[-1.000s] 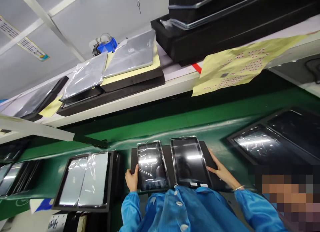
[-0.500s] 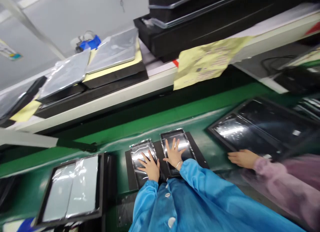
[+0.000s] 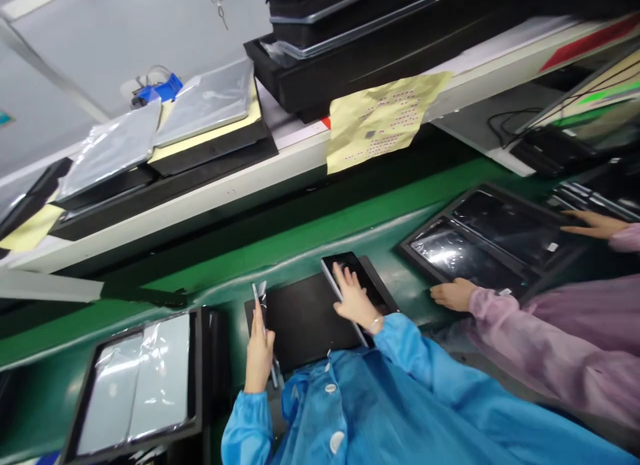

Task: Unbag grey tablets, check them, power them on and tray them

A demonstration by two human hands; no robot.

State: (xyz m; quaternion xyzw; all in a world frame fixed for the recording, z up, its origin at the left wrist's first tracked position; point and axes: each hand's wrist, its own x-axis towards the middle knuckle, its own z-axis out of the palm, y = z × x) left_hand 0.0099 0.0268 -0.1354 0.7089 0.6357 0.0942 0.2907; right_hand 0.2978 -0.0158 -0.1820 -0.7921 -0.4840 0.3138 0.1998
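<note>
My left hand (image 3: 259, 358) grips a thin tablet (image 3: 275, 371) in plastic film and holds it on edge, so mainly its narrow side shows. My right hand (image 3: 356, 301) is at a second dark-screened tablet (image 3: 369, 270), thumb by its pale left edge and fingers over its glass. This tablet looks tilted, with that left edge raised. Underneath both lies a flat black foam tray (image 3: 305, 318) on the green bench mat. The undersides of both tablets are hidden.
At left, a black tray (image 3: 200, 378) holds two film-wrapped pale panels (image 3: 163, 378). A co-worker's hand (image 3: 454, 294) touches another black tray (image 3: 420, 241) with dark-screened tablets at right. Above, a shelf (image 3: 300, 145) carries stacked trays and a yellow paper (image 3: 385, 121) hangs from it.
My left hand has turned its tablet up on edge and moved left, baring the black tray. My right hand has gone from flat on its tablet to its left edge. The co-worker's second hand appears.
</note>
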